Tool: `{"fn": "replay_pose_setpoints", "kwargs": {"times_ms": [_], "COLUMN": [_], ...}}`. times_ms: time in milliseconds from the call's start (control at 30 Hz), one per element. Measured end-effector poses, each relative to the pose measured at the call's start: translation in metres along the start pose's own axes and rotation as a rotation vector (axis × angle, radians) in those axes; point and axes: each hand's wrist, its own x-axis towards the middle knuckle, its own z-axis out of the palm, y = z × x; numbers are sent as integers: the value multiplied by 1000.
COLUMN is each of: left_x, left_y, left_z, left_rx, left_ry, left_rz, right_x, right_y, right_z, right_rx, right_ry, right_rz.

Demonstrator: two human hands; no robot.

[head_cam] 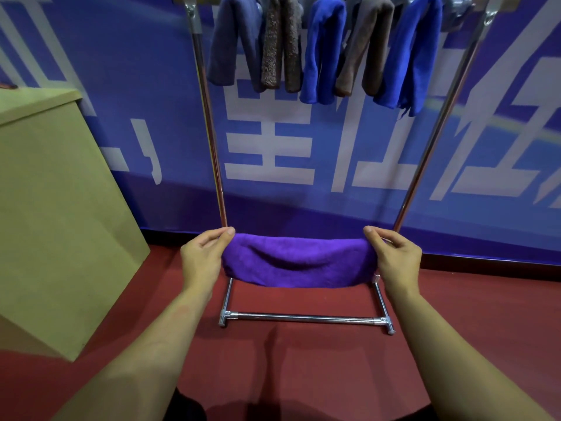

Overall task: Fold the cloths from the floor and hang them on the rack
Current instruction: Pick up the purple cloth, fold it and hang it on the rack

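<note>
Folded purple cloth (299, 262) stretched level in front of the rack (209, 123), low near its base, left hand (204, 257) and right hand (394, 256) each pinching an end — best kept taut while lifting toward the top bar, aiming for a gap beside the hung cloths (321, 47)

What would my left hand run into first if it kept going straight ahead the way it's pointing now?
Probably the rack's left upright pole. The left hand, pinching the folded purple cloth, points forward and up toward it. Depth is unclear, so it might pass beside the pole and reach the blue banner behind.
</note>
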Motion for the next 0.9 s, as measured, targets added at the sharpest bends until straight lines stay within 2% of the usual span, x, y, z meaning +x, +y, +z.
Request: {"fn": "replay_pose_setpoints", "kwargs": {"times_ms": [233, 433, 533, 767, 900], "left_x": [0, 6, 7, 9, 11], "left_y": [-1, -6, -7, -11, -13], "left_z": [-1, -3, -2, -4, -5], "left_rx": [-15, -59, -65, -89, -64], "left_ry": [-10, -92, -121, -90, -64], "left_rz": [-15, -83, -101, -133, -115], "right_x": [-1, 1, 3, 4, 7], "right_y": [0, 5, 11, 11, 16], "right_z": [-1, -2, -2, 0, 0], "right_rx": [116, 72, 37, -18, 7], "right_ry": [-36, -238, -282, -158, -155], "right_rz": [33, 76, 92, 32, 96]}}
